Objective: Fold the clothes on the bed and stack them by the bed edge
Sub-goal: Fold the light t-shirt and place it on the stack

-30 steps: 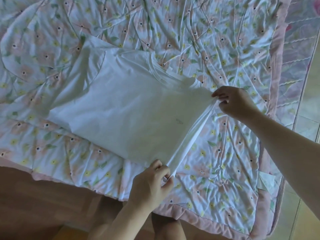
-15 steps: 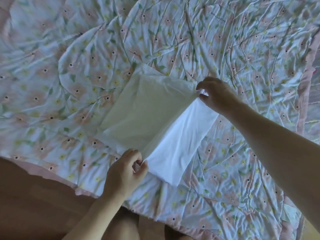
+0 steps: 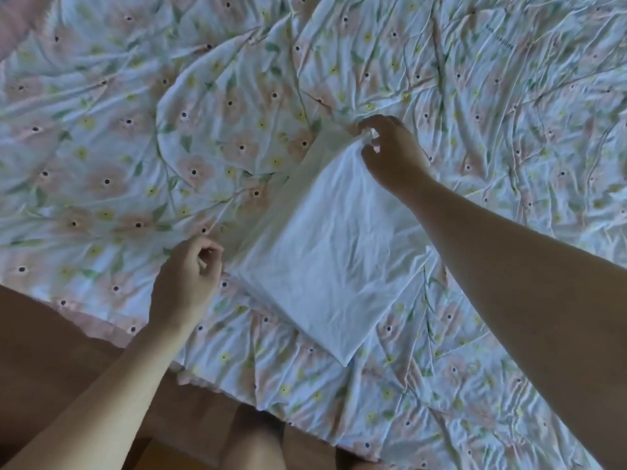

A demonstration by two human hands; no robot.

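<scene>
The folded white cotton shirt (image 3: 325, 259) is lying on the floral quilt (image 3: 135, 147), long axis running near-right to far-left. The right hand (image 3: 390, 154) is pinching its far corner; the left hand (image 3: 190, 276), fingers curled, is pinching its left corner.

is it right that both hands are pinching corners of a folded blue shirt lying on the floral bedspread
Not quite: the shirt is white, not blue, as the head view shows. The rest holds: the left hand and right hand each pinch a corner of it as it lies folded on the floral bedspread.
</scene>
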